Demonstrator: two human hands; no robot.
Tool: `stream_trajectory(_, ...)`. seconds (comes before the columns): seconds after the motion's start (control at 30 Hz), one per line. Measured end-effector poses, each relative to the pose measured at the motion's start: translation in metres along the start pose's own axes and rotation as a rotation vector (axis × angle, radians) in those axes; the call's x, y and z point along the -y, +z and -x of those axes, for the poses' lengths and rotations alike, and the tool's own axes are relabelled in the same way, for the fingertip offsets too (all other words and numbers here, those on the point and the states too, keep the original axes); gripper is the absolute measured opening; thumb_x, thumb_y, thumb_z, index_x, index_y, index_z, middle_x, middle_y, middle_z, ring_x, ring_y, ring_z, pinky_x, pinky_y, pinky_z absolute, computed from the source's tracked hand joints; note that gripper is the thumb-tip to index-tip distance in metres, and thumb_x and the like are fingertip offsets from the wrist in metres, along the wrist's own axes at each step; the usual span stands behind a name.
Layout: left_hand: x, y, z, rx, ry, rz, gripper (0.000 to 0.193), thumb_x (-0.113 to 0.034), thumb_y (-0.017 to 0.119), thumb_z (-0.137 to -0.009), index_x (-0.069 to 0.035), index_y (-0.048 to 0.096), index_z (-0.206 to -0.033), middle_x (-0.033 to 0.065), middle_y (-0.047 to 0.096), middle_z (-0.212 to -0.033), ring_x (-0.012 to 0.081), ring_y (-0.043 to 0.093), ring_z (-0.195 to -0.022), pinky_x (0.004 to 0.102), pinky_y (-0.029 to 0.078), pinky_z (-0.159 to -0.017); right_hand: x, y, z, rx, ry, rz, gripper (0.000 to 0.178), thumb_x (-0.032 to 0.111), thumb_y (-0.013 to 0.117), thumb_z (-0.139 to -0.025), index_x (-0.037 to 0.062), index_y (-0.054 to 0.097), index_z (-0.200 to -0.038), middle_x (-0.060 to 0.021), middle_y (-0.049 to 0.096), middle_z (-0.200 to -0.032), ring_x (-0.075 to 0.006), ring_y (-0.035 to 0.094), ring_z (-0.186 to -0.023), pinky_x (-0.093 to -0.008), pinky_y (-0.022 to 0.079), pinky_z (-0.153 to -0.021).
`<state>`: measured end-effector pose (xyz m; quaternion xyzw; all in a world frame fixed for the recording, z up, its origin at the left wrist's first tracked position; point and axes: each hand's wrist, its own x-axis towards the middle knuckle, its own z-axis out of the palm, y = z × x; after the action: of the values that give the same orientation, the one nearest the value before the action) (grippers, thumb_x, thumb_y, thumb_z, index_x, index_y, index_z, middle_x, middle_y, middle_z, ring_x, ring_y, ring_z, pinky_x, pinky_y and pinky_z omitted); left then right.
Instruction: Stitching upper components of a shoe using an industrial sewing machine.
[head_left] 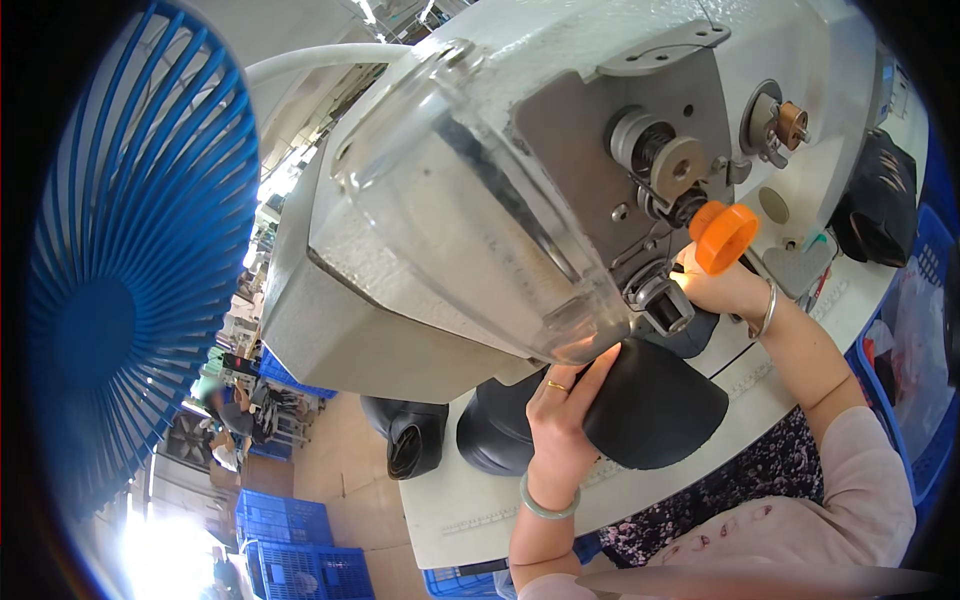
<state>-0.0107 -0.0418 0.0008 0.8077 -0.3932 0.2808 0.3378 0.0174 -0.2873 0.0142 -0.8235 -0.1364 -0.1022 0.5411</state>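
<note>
A black, smooth, leather-like piece (660, 405), curved like part of a shoe upper, sits under the head of a large pale sewing machine (410, 240). My left hand (568, 415), with a ring and a pale bangle, grips its left edge; its fingertips reach beneath the clear guard (470, 210). Behind the orange knob (724, 238), my right hand (728, 290) is bent close to the needle area, fingers curled. The machine head hides those fingertips and whatever they pinch. More of the black material (690, 335) shows below the right hand.
Other black pieces (495, 425) lie left of my left hand, one rolled (415, 440) at the table's edge. A black piece with slits (880, 200) lies far right. A blue fan (150, 260) stands left. Blue crates (285, 520) are on the floor; a blue basket (930, 440) is at right.
</note>
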Motion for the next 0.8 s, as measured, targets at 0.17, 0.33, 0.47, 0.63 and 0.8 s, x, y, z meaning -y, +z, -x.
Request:
stream_trajectory(0.17, 0.004, -0.003, -0.002, 0.015, 0.024, 0.013, 0.04, -0.012, 0.072, -0.074, 0.001, 0.076, -0.112, 0.0136, 0.071, -0.104, 0.0268, 0.072, -0.094, 0.0318, 0.056, -0.086, -0.008, 0.007, 0.002, -0.068, -0.074, 0.005, 0.03, 0.022, 0.073, -0.091, -0.0049, 0.064, -0.083, -0.0142, 0.061, -0.068, -0.0157, 0.048, -0.06, -0.0332, 0.044, -0.06)
stream_trajectory(0.33, 0.006, -0.006, -0.006, 0.041, 0.04, -0.023, 0.04, -0.011, 0.072, -0.074, 0.001, 0.076, -0.111, 0.0126, 0.069, -0.101, 0.0258, 0.071, -0.093, 0.0308, 0.055, -0.085, -0.013, 0.011, 0.005, -0.128, -0.119, 0.036, 0.032, 0.024, 0.072, -0.091, -0.0052, 0.064, -0.082, -0.0165, 0.062, -0.069, -0.0202, 0.048, -0.057, -0.0341, 0.044, -0.059)
stream_trajectory(0.47, 0.01, -0.012, -0.01, 0.075, 0.074, -0.016, 0.037, -0.008, 0.071, -0.075, -0.001, 0.077, -0.111, 0.0122, 0.068, -0.1, 0.0258, 0.071, -0.094, 0.0309, 0.055, -0.085, -0.018, 0.017, 0.01, -0.186, -0.093, 0.177, 0.033, 0.027, 0.071, -0.092, -0.0046, 0.064, -0.082, -0.0191, 0.059, -0.067, -0.0235, 0.048, -0.055, -0.0346, 0.044, -0.057)
stream_trajectory(0.63, 0.02, -0.019, -0.012, 0.147, 0.045, 0.075, 0.037, -0.005, 0.071, -0.074, -0.002, 0.077, -0.11, 0.013, 0.068, -0.104, 0.0263, 0.07, -0.099, 0.0319, 0.055, -0.089, -0.022, 0.033, 0.02, -0.355, -0.268, 0.109, 0.034, 0.029, 0.066, -0.096, -0.0027, 0.065, -0.084, -0.0189, 0.056, -0.064, -0.0312, 0.052, -0.054, -0.0366, 0.044, -0.054)
stream_trajectory(0.8, 0.031, -0.023, -0.013, 0.211, 0.08, 0.185, 0.054, -0.008, 0.075, -0.069, -0.003, 0.072, -0.123, 0.0215, 0.071, -0.117, 0.034, 0.071, -0.106, 0.0333, 0.053, -0.093, -0.021, 0.041, 0.027, -0.408, -0.288, 0.107, 0.032, 0.028, 0.065, -0.097, -0.0024, 0.063, -0.087, -0.0181, 0.054, -0.061, -0.0343, 0.053, -0.051, -0.0374, 0.043, -0.051)
